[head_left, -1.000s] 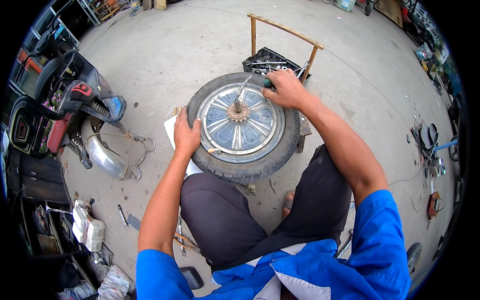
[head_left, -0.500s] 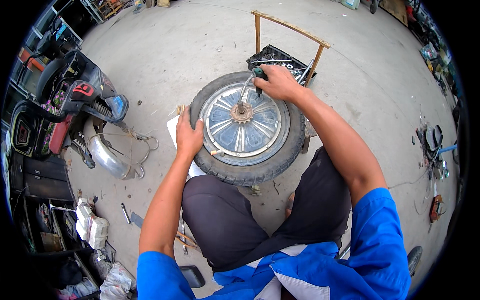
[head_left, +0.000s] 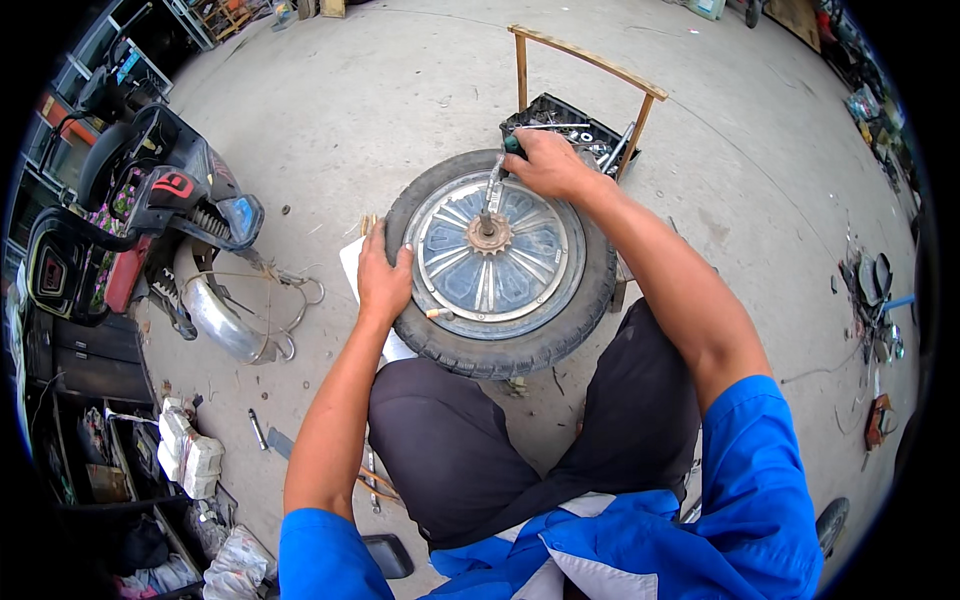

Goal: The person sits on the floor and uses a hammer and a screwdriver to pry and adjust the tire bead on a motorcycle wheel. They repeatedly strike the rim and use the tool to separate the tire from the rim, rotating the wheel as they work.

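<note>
In front of my knees a motorcycle-type wheel lies flat, its black tyre point(head_left: 545, 345) around a grey-blue metal hub point(head_left: 520, 270). A rusty sprocket point(head_left: 488, 236) and an axle stub stand at the hub's middle. My left hand point(head_left: 384, 282) lies on the tyre's left side, fingers stretched out and thumb apart. My right hand point(head_left: 548, 163) is closed around a green-handled tool point(head_left: 513, 146) above the wheel's far edge. A metal shaft slants from the tool toward the axle; whether its tip touches anything, I cannot tell. A small pale-tipped piece point(head_left: 438, 313) lies at the near-left rim.
Behind the wheel stands a black toolbox point(head_left: 570, 115) of metal tools with a wooden frame handle point(head_left: 590, 60). Scooter parts point(head_left: 180, 200) and a shiny curved fender point(head_left: 220, 310) lie left, above shelves point(head_left: 110, 430) of odds and ends. Scrap parts point(head_left: 870, 290) litter the right.
My right hand has tilted around the green-handled tool, whose black lower end no longer shows. My left hand stays on the tyre. The whole view has shifted slightly.
</note>
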Available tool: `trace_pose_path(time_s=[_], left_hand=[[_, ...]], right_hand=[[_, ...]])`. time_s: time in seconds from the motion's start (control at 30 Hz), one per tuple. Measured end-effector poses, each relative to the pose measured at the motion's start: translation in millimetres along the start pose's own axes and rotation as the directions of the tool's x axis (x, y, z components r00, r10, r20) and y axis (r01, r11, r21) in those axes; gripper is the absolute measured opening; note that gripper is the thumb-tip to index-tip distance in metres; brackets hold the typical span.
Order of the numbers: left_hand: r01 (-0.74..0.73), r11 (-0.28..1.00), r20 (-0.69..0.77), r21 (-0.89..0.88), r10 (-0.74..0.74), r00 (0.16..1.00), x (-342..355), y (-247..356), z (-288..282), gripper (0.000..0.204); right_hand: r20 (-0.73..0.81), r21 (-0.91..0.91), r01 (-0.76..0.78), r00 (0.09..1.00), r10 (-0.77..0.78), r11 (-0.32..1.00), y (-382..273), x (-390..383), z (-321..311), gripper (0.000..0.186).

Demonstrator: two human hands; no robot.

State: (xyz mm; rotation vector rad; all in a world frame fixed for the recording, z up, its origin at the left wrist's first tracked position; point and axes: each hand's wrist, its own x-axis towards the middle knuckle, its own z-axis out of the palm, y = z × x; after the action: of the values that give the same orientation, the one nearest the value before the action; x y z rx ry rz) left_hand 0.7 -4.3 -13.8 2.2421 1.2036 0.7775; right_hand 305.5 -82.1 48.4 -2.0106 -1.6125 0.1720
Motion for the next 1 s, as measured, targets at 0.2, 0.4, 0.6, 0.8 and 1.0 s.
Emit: trace_pose_path(time_s=[0.2, 0.4, 0.6, 0.8, 1.0], left_hand=[[-0.003, 1.000, -0.003, -0.008, 0.003, 1.000, -0.8, -1.2, -0.2, 0.063], [-0.031, 1.000, -0.017, 0.003, 0.031, 0.999, 0.3, -5.1, 1.9, 0.063], [-0.002, 1.000, -0.009, -0.006, 0.002, 1.000, -0.5, -0.6, 0.7, 0.064], [-0.018, 1.000, -0.012, 0.009, 0.018, 1.000, -0.7, -1.1, 0.3, 0.063], [-0.029, 0.999, -0.011, 0.014, 0.029, 1.000, -0.5, -1.2, 1.0, 0.063]], right_hand=[[0.054, -0.029, 0.020, 0.998, -0.019, 0.999, -2.4, 4.4, -0.3, 0.041], [0.074, -0.078, 0.105, 0.992, -0.100, 0.991, 1.0, 11.1, -0.3, 0.040], [0.209, -0.042, 0.195, 0.961, -0.182, 0.980, 1.8, 18.5, -13.3, 0.036], [0.227, -0.153, 0.166, 0.965, -0.129, 0.974, -12.4, 17.8, -13.7, 0.035], [0.236, -0.166, 0.199, 0.959, -0.157, 0.966, -14.2, 16.4, -15.9, 0.037]])
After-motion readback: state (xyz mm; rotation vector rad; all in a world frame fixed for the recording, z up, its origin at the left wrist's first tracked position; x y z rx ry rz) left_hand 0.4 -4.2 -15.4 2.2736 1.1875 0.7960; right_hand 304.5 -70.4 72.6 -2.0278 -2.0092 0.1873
